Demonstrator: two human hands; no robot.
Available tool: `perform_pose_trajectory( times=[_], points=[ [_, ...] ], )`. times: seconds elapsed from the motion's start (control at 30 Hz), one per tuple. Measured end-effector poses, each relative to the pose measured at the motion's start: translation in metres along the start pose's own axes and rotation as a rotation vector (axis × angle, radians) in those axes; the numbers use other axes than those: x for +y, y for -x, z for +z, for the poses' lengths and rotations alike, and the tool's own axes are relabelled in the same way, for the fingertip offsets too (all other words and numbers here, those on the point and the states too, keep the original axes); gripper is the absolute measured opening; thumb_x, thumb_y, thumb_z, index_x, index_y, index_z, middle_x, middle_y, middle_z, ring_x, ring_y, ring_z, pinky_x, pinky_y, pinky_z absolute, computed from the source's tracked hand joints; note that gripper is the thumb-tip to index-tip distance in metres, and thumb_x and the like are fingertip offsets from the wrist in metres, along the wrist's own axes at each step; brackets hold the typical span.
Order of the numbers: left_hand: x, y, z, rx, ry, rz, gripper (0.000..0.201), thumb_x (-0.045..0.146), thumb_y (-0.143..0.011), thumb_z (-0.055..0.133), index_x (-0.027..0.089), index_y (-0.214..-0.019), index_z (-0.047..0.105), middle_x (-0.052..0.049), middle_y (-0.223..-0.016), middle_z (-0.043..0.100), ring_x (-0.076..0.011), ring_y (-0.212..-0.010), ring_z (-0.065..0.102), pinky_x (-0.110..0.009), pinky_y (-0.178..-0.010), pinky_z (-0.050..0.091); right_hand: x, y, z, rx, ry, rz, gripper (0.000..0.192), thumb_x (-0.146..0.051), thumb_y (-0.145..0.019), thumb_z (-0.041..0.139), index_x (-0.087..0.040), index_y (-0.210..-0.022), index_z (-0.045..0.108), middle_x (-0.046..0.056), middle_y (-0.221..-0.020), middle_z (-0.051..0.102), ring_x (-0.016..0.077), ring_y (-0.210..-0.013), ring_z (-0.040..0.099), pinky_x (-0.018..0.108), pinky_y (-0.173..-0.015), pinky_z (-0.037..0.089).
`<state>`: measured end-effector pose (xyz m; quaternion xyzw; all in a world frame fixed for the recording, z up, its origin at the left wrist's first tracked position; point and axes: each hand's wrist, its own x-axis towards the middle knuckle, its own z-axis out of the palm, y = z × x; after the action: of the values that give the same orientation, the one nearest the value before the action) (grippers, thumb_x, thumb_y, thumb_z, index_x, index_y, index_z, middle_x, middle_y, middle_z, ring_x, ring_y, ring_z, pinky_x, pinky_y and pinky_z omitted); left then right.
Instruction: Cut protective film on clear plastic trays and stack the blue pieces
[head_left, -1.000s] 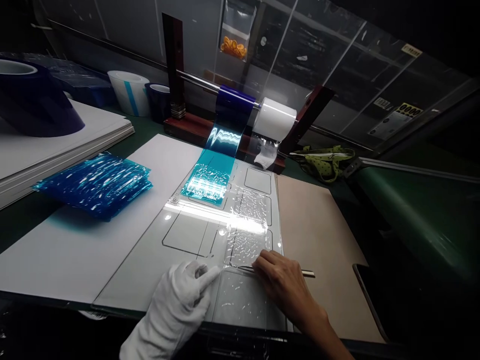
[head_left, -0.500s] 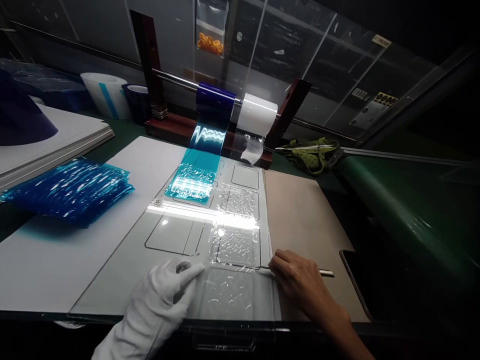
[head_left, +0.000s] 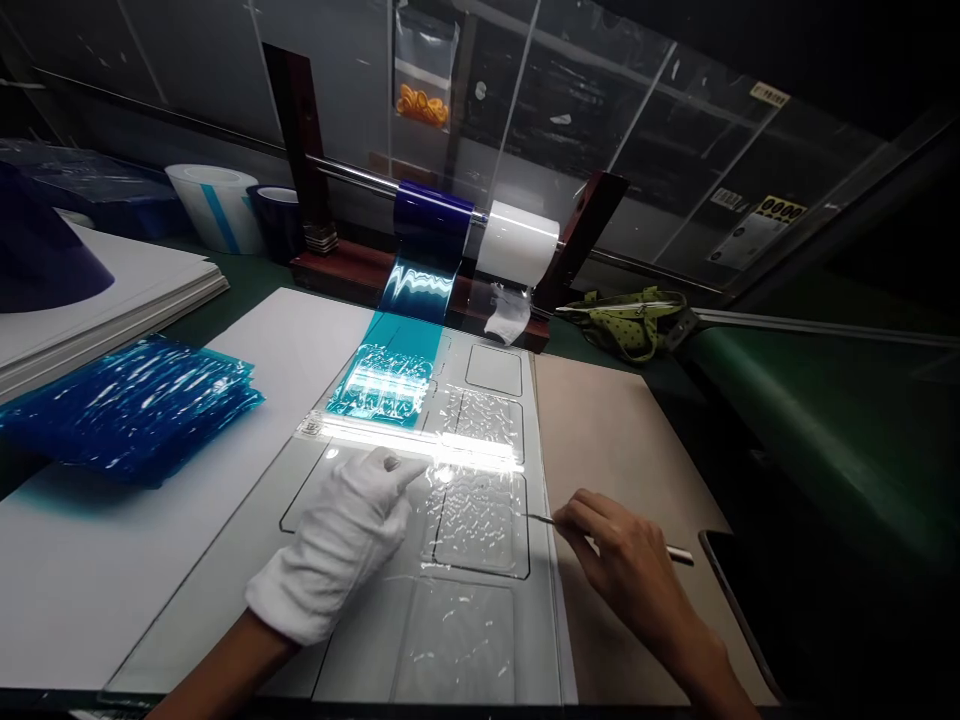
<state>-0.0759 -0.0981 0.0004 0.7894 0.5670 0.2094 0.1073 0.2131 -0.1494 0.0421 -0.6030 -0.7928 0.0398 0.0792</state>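
My left hand, in a white glove, lies flat on a glossy template sheet, its index finger pointing at the left edge of a strip of clear film. The film strip runs down the sheet's right column of cut-out rectangles. My bare right hand grips a thin metal blade tool; the tip rests at the film's right edge. A blue film strip runs from a dark blue roll onto the sheet's far end.
A white roll shares the bar with the blue one. A pile of blue film pieces lies at left near stacked white boards. A brown board lies at right, a green cloth behind it.
My left hand slid forward up the sheet, from the near film section to the middle one. My right hand drew the blade rightward across the film to its right edge, then slightly away.
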Motion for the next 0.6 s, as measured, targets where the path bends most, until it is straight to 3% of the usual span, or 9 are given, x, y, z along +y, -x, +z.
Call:
perform_pose_trajectory(
  times=[0.13, 0.33, 0.6],
  points=[
    [0.008, -0.016, -0.003, -0.088, -0.175, -0.002, 0.033, 0.013, -0.081, 0.041, 0.022, -0.100, 0.067, -0.004, -0.073, 0.050, -0.0138, -0.060, 0.040, -0.028, -0.054, 0.029, -0.017, -0.048, 0.009, 0.033, 0.010, -0.068, 0.016, -0.018, -0.094, 0.051, -0.020, -0.081, 0.059, -0.002, -0.078, 0.062, 0.0111, -0.066, 0.052, 0.025, -0.053, 0.020],
    [0.004, -0.024, 0.007, -0.144, -0.203, 0.028, 0.040, 0.016, -0.085, 0.039, 0.033, -0.113, 0.062, -0.003, -0.074, 0.050, -0.0162, -0.058, 0.043, -0.030, -0.054, 0.026, -0.045, -0.108, 0.029, -0.019, 0.033, -0.177, 0.017, -0.015, -0.092, 0.052, -0.019, -0.077, 0.058, -0.002, -0.077, 0.062, 0.0101, -0.065, 0.048, 0.026, -0.052, 0.015],
    [0.001, -0.023, 0.012, -0.144, -0.271, 0.073, 0.046, 0.009, -0.082, 0.039, 0.033, -0.116, 0.059, -0.004, -0.083, 0.057, -0.0211, -0.068, 0.051, -0.034, -0.059, 0.034, -0.056, -0.132, 0.039, -0.073, 0.033, -0.240, 0.018, -0.010, -0.089, 0.051, -0.019, -0.073, 0.055, -0.004, -0.076, 0.061, 0.0094, -0.064, 0.046, 0.025, -0.051, 0.014]
  ],
)
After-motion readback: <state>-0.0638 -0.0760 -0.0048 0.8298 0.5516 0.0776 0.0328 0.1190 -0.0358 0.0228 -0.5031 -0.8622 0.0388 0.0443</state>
